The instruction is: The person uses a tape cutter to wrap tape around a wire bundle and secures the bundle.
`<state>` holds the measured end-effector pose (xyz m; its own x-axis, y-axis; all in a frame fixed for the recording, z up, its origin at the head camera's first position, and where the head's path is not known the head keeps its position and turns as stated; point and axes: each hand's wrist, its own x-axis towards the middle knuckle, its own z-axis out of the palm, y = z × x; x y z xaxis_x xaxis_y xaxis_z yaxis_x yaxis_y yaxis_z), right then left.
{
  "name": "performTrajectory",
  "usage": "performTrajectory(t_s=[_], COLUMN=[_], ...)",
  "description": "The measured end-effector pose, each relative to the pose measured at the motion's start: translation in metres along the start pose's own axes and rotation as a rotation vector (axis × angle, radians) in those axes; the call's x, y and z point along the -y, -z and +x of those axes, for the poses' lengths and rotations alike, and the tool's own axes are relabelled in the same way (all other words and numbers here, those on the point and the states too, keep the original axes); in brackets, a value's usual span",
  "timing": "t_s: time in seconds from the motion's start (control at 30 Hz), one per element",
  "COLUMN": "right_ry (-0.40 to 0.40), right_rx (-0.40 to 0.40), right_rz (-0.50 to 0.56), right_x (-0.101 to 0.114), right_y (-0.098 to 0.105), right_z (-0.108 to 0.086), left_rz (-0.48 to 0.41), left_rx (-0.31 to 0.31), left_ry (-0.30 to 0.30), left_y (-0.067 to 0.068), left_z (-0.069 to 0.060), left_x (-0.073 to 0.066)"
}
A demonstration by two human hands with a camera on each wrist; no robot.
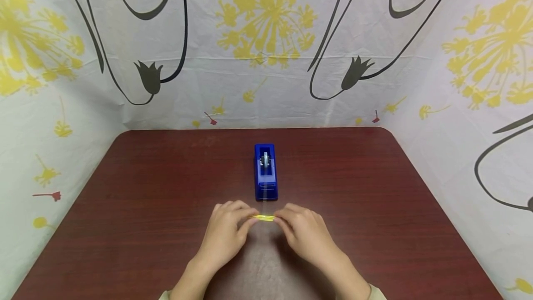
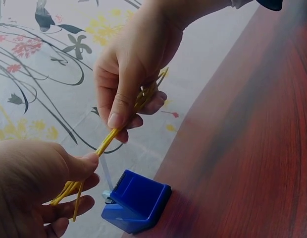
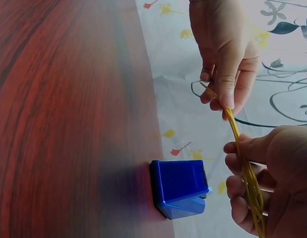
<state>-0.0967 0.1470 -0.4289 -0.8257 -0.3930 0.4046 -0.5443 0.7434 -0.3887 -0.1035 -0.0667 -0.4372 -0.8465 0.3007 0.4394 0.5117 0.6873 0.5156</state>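
Between the two hands a thin yellow bundle of looped strands (image 1: 264, 217) is held stretched, in front of the dispenser. My left hand (image 1: 225, 231) pinches one end between thumb and fingers; my right hand (image 1: 306, 234) pinches the other. In the left wrist view, the yellow strands (image 2: 108, 141) run between both thumbs, and loops stick out behind the fingers. The right wrist view shows the strands (image 3: 232, 123) passing across the fingers of the nearer hand (image 3: 287, 168). A blue tape dispenser (image 1: 266, 189) stands just beyond the hands, its roll inside.
The dark red wooden table (image 1: 175, 175) reaches back to a white cloth (image 1: 283, 91) with yellow and grey flower prints. That cloth also hangs along the left and right sides of the table.
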Motion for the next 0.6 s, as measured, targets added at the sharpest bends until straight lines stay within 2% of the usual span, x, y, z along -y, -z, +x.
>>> performTrajectory(t_s=[0.23, 0.6], right_ry=[0.005, 0.030], right_rx=[0.004, -0.002], right_rz=[0.012, 0.020], right_x=[-0.0024, -0.0065], right_y=[-0.0012, 0.0006], right_z=[-0.0002, -0.0008], left_rz=[0.001, -0.002], left_rx=[0.028, 0.069], left_ry=[0.034, 0.033], left_y=[-0.0002, -0.0011], left_z=[0.0003, 0.0012], left_x=[-0.0016, -0.0023])
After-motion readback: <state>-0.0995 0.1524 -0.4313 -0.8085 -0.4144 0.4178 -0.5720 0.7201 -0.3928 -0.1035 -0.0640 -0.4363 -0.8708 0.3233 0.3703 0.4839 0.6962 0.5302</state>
